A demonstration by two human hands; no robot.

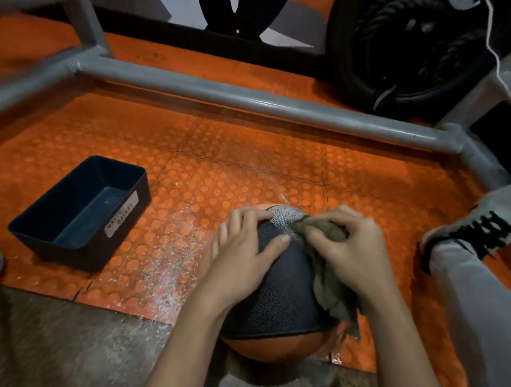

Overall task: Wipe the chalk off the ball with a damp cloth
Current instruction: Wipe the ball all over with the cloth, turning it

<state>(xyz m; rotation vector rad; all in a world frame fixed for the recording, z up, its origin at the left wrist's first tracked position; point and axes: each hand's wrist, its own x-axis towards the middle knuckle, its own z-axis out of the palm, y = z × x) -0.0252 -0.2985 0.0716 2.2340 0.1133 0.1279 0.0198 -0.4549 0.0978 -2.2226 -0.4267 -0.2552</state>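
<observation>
Dark rectangular bin (81,213), labelled, nothing visible inside, on orange studded floor mat (251,161) dusted white with chalk. Grey pipe frame (242,99) behind. Textured black-and-orange ball (280,298) on mat's near edge; left hand (246,252) spread flat on it, right hand (348,251) bunched around drab cloth (327,265) against chalky patch (286,217).

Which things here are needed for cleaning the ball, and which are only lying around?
Needed: black-and-orange rubber ball, crumpled grey-brown cloth, left hand, right hand.

Lying around: dark rectangular plastic bin, grey metal pipe frame, black tyre.
</observation>
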